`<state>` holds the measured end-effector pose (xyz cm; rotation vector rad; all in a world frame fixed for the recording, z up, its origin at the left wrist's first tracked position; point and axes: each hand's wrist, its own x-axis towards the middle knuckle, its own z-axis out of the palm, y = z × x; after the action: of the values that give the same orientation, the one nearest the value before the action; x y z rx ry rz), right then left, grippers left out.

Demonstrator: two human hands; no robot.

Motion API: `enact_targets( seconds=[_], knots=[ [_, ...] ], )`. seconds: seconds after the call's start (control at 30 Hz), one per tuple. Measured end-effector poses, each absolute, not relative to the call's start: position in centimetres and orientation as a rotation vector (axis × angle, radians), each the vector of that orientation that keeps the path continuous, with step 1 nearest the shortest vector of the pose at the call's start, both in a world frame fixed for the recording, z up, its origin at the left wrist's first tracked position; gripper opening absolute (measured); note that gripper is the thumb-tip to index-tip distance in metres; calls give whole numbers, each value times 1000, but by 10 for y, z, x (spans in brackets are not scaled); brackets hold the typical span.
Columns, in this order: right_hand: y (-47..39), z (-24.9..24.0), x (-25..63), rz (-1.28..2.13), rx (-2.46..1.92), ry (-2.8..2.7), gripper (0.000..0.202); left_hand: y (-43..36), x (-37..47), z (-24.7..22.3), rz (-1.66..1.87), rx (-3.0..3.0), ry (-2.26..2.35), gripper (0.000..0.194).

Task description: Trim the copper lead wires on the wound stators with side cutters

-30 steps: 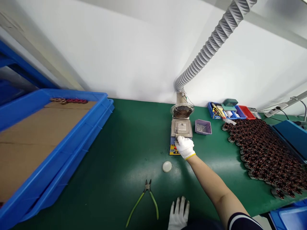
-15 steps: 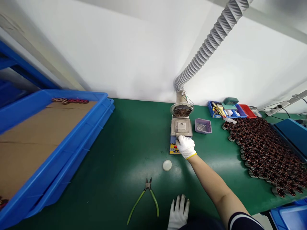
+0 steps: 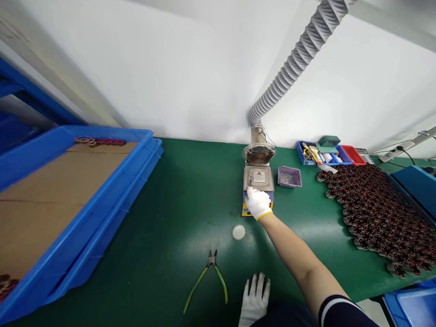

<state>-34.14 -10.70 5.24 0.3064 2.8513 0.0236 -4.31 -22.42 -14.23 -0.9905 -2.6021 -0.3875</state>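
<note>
My right hand [image 3: 258, 203], in a white knit glove with a yellow cuff, is closed at the front left of a small metal-topped device [image 3: 259, 178]; what its fingers hold is too small to make out. My left hand [image 3: 255, 299], gloved in white, lies on the green table with its fingers spread and nothing in them. Green-handled cutters [image 3: 211, 260] lie open to its left. A round white disc [image 3: 239, 232] sits between the cutters and the device. Beside the device stands a purple tray [image 3: 289, 177] of small pieces.
Stacked blue crates [image 3: 112, 195] lined with cardboard fill the left. At the right stand many copper-wound parts [image 3: 378, 204]. Small bins [image 3: 353, 155] with tools line the back right. A grey ribbed duct [image 3: 293, 63] rises behind the device.
My right hand has shifted slightly left and up along the front of the device. My left hand stays flat on the table. The view has moved a little.
</note>
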Motion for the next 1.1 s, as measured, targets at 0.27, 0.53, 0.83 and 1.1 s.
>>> enact_targets(
  seconds=[0.27, 0.53, 0.83, 1.1],
  knots=[
    [-110, 49, -348, -22, 401, 2842, 32, -223, -44, -144, -454, -1039, -2592, 32],
    [-97, 63, -329, -75, 378, 2909, 31, -246, -86, -134, -578, -1487, -2452, 13],
    [-76, 54, -293, -116, 321, 3003, 30, -263, -94, -116, -836, -1479, -2615, 20],
    [-69, 33, -180, -107, 152, 3109, 30, -258, -99, -83, -1508, -881, -2843, 32]
  ],
)
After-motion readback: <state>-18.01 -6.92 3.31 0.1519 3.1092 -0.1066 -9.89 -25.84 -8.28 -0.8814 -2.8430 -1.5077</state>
